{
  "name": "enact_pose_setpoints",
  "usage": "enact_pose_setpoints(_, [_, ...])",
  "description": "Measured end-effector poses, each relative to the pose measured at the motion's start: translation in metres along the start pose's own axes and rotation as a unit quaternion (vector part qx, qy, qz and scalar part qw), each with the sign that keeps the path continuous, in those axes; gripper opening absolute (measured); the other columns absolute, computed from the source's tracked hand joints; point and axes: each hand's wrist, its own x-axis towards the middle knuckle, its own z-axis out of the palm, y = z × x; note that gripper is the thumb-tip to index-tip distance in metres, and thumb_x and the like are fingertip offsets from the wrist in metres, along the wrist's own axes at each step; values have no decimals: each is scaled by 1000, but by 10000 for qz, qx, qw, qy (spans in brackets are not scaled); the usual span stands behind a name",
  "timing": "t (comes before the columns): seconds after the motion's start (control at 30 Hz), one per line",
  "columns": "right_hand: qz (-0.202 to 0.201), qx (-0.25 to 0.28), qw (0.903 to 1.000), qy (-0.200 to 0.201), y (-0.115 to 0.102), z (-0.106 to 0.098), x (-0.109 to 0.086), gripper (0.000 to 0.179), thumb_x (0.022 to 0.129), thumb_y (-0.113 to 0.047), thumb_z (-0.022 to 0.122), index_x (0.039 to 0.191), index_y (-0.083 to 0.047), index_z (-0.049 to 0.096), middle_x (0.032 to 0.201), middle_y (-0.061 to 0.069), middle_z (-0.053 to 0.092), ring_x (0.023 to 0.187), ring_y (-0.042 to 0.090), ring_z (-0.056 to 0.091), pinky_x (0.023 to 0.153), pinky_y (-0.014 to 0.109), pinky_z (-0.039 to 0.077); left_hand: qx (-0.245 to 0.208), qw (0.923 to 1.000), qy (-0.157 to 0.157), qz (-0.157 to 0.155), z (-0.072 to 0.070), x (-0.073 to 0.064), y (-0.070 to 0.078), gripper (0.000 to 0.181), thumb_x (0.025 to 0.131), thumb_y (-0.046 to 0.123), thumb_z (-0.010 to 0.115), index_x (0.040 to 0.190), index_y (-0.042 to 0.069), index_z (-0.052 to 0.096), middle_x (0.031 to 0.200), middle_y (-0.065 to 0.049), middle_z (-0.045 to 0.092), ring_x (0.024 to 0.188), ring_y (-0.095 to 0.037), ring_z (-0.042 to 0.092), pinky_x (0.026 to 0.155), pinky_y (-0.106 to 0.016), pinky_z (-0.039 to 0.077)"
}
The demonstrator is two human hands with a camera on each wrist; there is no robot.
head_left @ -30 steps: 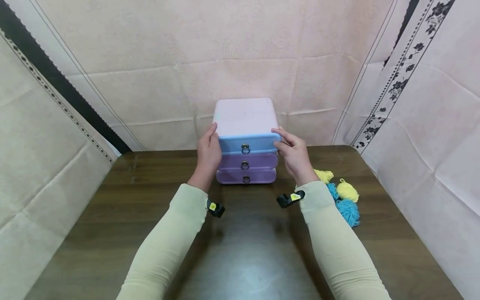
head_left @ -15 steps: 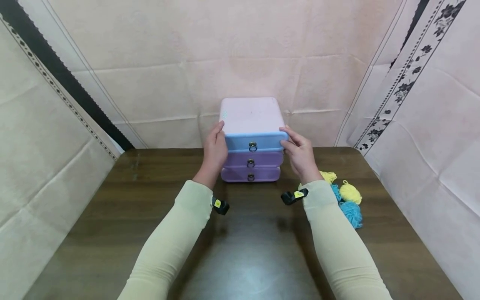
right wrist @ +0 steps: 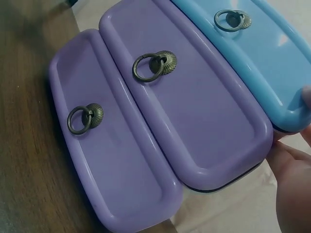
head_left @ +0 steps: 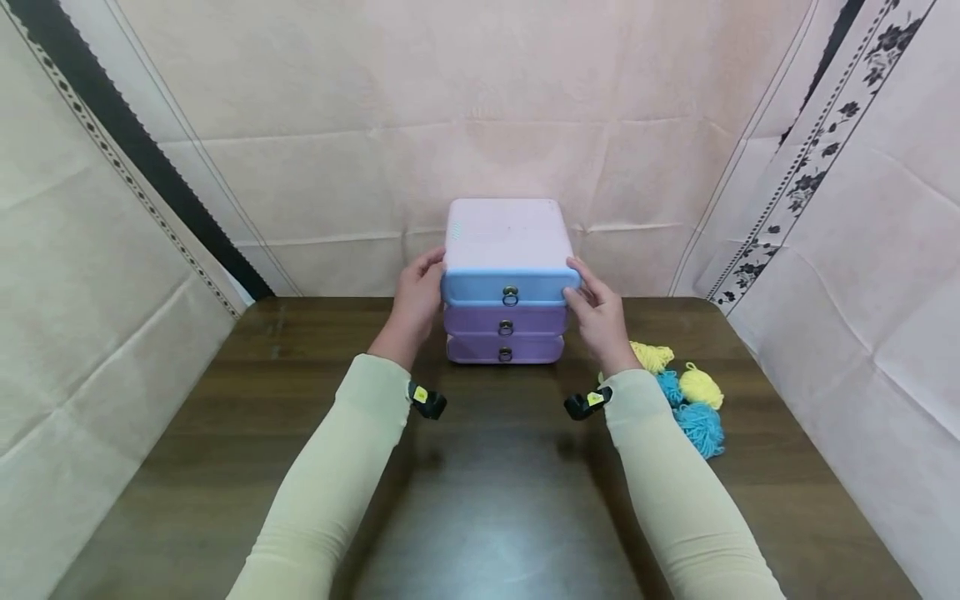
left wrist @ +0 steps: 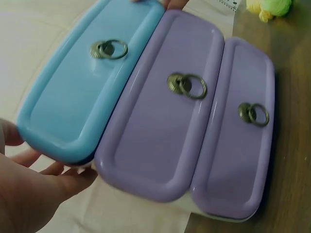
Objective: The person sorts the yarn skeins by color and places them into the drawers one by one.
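Note:
A small chest of drawers point(head_left: 510, 233) stands at the back of the table, with a whitish top, a blue top drawer point(head_left: 480, 287) and two purple drawers point(head_left: 480, 321) below. Each drawer front carries a bronze-coloured ring pull point(right wrist: 158, 67). My left hand point(head_left: 416, 300) lies loosely along the left side of the top tier, its fingers loosely bent; in the left wrist view its thumb is by the blue drawer's corner. At the other end, my right hand point(head_left: 600, 321) grips the right end of the blue drawer, fingertips on its edge.
Balls of yellow yarn point(head_left: 701, 387) and blue yarn point(head_left: 701, 429) lie on the table point(head_left: 487, 500), beside my right forearm. A pale cloth point(head_left: 480, 167) hangs behind the chest. More cloth hangs on both sides.
My left hand has shifted left, and its thumb has come off the front corner of the chest. My right hand stays at the blue drawer's right end. The view has shifted slightly.

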Motion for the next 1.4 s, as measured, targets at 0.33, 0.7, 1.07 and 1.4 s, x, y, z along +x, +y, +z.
enact_pose_setpoints(0.33, [-177,-558,9977,330,11,4,-3,46,96,-22,61,139,-34,52,146,6,49,132,23,50,105,37,45,555,9969,-310,-458,-12,16,2,44,98,33,54,140,22,48,143,-5,49,124,-23,52,102,-41,47])
enact_pose_setpoints(0.7, [-804,-797,9867,1164,4,12,-2,40,92,-17,67,131,-27,61,130,5,57,119,19,60,101,29,49,927,9908,-842,-519,-12,30,13,60,93,49,58,147,40,34,152,-5,37,130,-26,48,101,-47,47])
enact_pose_setpoints(1.07, [-1962,-1671,9453,2000,1,18,-12,19,89,-13,66,107,-12,74,110,7,62,90,23,59,77,20,49,692,9896,-1170,-462,-8,33,7,53,95,45,58,144,46,40,159,4,27,137,-25,42,103,-51,44])
enact_pose_setpoints(1.4, [-2722,-2427,9185,1525,-1,42,-15,16,89,-9,66,103,-8,74,105,9,68,93,22,62,79,39,53,1048,9759,-1864,-443,-13,38,11,38,101,42,46,138,51,45,160,10,24,137,-23,40,105,-51,41])
